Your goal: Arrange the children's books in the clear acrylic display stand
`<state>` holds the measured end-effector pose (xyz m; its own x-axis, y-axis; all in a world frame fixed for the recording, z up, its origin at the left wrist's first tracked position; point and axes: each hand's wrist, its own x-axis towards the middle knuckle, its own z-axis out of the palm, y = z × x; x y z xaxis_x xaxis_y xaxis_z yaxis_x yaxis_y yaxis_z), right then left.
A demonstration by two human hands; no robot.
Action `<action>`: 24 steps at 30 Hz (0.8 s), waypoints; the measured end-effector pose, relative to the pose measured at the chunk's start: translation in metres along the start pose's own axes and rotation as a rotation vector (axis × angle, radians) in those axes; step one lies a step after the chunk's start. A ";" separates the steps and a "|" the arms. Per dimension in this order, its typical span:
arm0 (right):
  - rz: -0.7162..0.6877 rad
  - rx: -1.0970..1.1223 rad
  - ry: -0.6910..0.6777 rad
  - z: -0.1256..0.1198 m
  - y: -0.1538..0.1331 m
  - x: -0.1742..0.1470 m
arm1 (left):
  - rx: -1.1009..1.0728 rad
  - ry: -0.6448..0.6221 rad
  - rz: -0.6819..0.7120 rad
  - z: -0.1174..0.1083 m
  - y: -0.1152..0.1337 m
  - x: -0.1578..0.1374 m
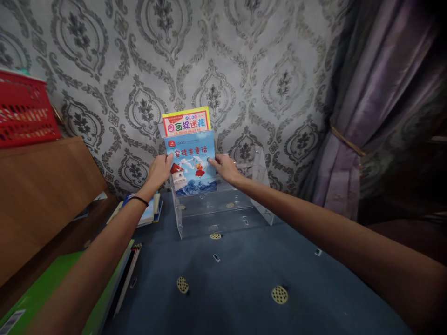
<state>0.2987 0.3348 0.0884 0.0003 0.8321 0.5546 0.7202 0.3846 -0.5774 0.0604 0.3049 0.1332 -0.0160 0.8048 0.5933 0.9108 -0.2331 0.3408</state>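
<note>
A light blue children's book [190,174] with red Chinese lettering, a white tower and waves on its cover is held upright by both sides. My left hand [160,170] grips its left edge, thumb on the cover, and my right hand [225,167] pinches the right edge the same way. Behind it, higher up, stands a yellow and red book [186,123] in the clear acrylic stand [262,186]. The blue book is at the left part of this stand; whether its bottom edge rests on a tier I cannot tell.
Left of the stand lies a small pile of books [153,211]. A green book or folder [52,279] tops another stack at front left. A red basket [28,109] sits on a brown wooden box [49,186]. Purple curtains [363,111] hang at right, beside the patterned wall [213,56].
</note>
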 end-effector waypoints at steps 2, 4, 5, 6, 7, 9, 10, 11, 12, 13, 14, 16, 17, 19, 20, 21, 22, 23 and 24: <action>0.023 -0.042 -0.010 -0.001 -0.004 -0.002 | -0.002 0.000 0.004 -0.001 0.000 -0.002; 0.038 -0.074 -0.017 -0.003 -0.009 -0.005 | -0.015 -0.008 -0.001 -0.003 0.000 -0.003; 0.043 -0.087 -0.023 -0.003 -0.010 -0.006 | -0.022 -0.011 -0.005 -0.003 0.000 -0.003; 0.048 -0.098 -0.030 -0.003 -0.011 -0.007 | -0.027 -0.013 -0.008 -0.004 0.000 -0.004; 0.051 -0.108 -0.036 -0.004 -0.012 -0.008 | -0.031 -0.013 -0.014 -0.004 0.000 -0.004; 0.057 -0.123 -0.046 -0.004 -0.013 -0.010 | -0.037 -0.016 -0.026 -0.005 0.001 -0.005; 0.059 -0.127 -0.050 -0.005 -0.013 -0.010 | -0.041 -0.021 -0.027 -0.005 0.001 -0.005; 0.060 -0.128 -0.052 -0.005 -0.013 -0.011 | -0.047 -0.025 -0.026 -0.005 0.001 -0.006; 0.059 -0.126 -0.053 -0.005 -0.013 -0.011 | -0.056 -0.027 -0.022 -0.005 0.001 -0.006; 0.058 -0.122 -0.054 -0.005 -0.013 -0.011 | -0.065 -0.028 -0.016 -0.005 0.000 -0.006; 0.055 -0.116 -0.055 -0.005 -0.012 -0.010 | -0.074 -0.027 -0.011 -0.004 0.000 -0.006; 0.048 -0.099 -0.054 -0.005 -0.011 -0.010 | -0.088 -0.019 -0.011 -0.004 0.000 -0.006; 0.044 -0.090 -0.052 -0.005 -0.010 -0.010 | -0.092 -0.011 -0.014 -0.004 0.000 -0.006; 0.038 -0.072 -0.040 -0.003 -0.009 -0.009 | -0.099 0.013 -0.023 -0.005 0.001 -0.004; 0.036 -0.065 -0.031 -0.002 -0.008 -0.009 | -0.104 0.026 -0.027 -0.005 0.002 -0.004; 0.035 -0.058 -0.022 -0.001 -0.007 -0.009 | -0.109 0.038 -0.033 -0.005 0.002 -0.003; 0.035 -0.053 -0.013 0.000 -0.006 -0.009 | -0.116 0.050 -0.040 -0.006 0.003 -0.002; 0.034 -0.046 -0.002 0.002 -0.006 -0.008 | -0.128 0.062 -0.045 -0.006 0.004 -0.001; 0.031 -0.033 0.015 0.003 -0.005 -0.008 | -0.151 0.073 -0.047 -0.006 0.004 0.001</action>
<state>0.2927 0.3273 0.0850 0.0331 0.8375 0.5455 0.7420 0.3450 -0.5748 0.0617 0.3011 0.1394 -0.0925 0.7760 0.6239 0.8359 -0.2800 0.4721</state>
